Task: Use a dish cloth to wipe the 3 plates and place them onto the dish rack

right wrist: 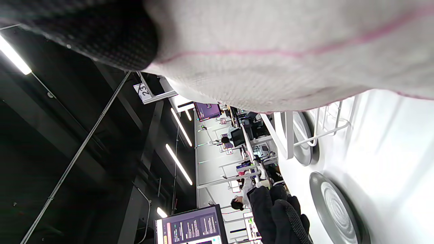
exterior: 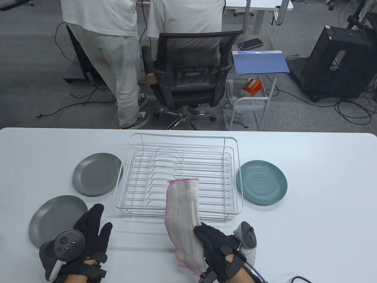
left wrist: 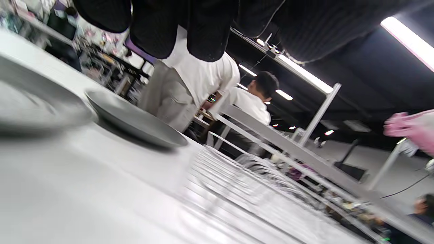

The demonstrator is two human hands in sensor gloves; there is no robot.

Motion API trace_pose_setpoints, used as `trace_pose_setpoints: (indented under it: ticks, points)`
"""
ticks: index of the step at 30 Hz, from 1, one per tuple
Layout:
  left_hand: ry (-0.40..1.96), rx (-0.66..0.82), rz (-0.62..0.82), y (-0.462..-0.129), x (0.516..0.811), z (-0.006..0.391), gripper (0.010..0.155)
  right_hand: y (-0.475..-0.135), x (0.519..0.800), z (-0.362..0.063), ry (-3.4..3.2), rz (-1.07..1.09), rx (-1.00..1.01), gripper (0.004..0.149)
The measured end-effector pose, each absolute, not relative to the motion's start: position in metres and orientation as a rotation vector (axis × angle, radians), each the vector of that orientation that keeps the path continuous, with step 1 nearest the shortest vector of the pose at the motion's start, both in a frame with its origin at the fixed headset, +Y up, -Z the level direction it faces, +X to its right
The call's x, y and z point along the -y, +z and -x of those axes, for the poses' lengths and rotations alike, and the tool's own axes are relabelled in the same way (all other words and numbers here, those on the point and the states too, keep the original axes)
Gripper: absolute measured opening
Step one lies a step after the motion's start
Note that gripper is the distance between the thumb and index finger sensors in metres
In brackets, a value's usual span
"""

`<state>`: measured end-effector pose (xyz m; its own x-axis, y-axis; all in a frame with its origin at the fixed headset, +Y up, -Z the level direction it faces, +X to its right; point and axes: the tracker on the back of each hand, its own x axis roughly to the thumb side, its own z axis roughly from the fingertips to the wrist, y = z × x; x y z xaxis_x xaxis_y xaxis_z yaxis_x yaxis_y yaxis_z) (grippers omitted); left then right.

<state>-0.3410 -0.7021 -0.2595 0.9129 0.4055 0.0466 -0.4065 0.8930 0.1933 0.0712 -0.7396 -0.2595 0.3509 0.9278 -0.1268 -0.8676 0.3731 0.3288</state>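
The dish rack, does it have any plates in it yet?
No, the dish rack holds no plates: two grey plates lie on the table left of it and the green plate lies to its right.

- The table view is bright and evenly lit from above; the white table (exterior: 309,206) reads nearly blown out but keeps detail, and focus is sharp across the frame.
- Shadows there are soft and short, hugging the dish rack (exterior: 179,177) and the plates.
- The table's far edge bows slightly, a wide-angle distortion.
- The left wrist view is heavily motion-blurred, worst at lower centre; ceiling strip lights (left wrist: 407,40) glare at upper right against a dark ceiling.
- The right wrist view is dim on its left half, overexposed on the right; the cloth (right wrist: 288,51) at top is close and soft.
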Motion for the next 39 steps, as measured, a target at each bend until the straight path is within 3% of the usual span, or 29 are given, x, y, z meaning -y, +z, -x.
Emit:
trace_pose_setpoints:
  ticks: [3,8,13,16,22,32,36,39]
  points:
    - [0.268,-0.093,-0.148,-0.271,0.694,0.369,0.067,-0.260,0.739,-0.072,1.161,-0.220,-0.308,0.057]
    - [0.295,-0.331,-0.036,-0.296,0.691,0.431,0.066,-0.260,0.739,-0.073,1.160,-0.221,-0.307,0.057]
    - [0.303,-0.593,0.129,-0.313,0.710,0.479,0.069,-0.261,0.742,-0.072,1.185,-0.214,-0.322,0.057]
    - [0.270,-0.668,0.195,-0.323,0.723,0.497,0.070,-0.261,0.744,-0.071,1.193,-0.211,-0.330,0.057]
    - [0.205,-0.737,0.270,-0.341,0.739,0.509,0.069,-0.261,0.745,-0.071,1.211,-0.209,-0.342,0.057]
    - [-0.008,-0.746,0.338,-0.359,0.749,0.496,0.068,-0.263,0.749,-0.070,1.224,-0.194,-0.362,0.057]
    - [0.106,-0.767,0.323,-0.354,0.747,0.498,0.066,-0.263,0.749,-0.070,1.226,-0.195,-0.362,0.057]
    - [0.144,-0.776,0.254,-0.346,0.742,0.498,0.056,-0.263,0.749,-0.070,1.233,-0.201,-0.364,0.057]
